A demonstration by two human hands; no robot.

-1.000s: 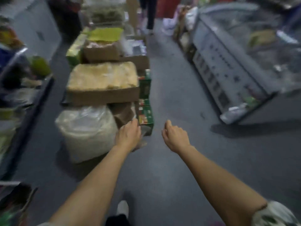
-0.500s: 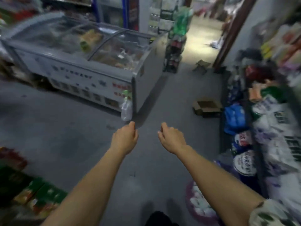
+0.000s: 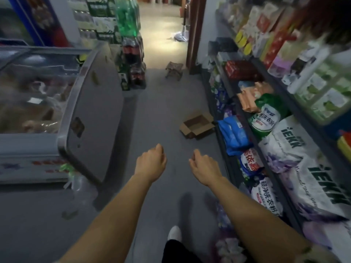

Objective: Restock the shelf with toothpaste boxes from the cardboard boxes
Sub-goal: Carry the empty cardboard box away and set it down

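An opened cardboard box (image 3: pixel 197 124) lies on the grey floor (image 3: pixel 163 111) ahead of me, flaps spread, close against the foot of the shelf (image 3: pixel 247 118) on my right, where detergent bags (image 3: pixel 266 120) are stacked; I cannot tell what is in the box. My left hand (image 3: pixel 151 162) and right hand (image 3: pixel 204 166) are stretched out in front over the aisle, well short of the box, fingers loosely curled and holding nothing. A chest freezer (image 3: pixel 91 111) stands to my left, bottle packs (image 3: pixel 133 59) beyond it.

Grey floor (image 3: pixel 161 114) aisle between chest freezer (image 3: pixel 91 111) and stocked shelving (image 3: pixel 296 111)
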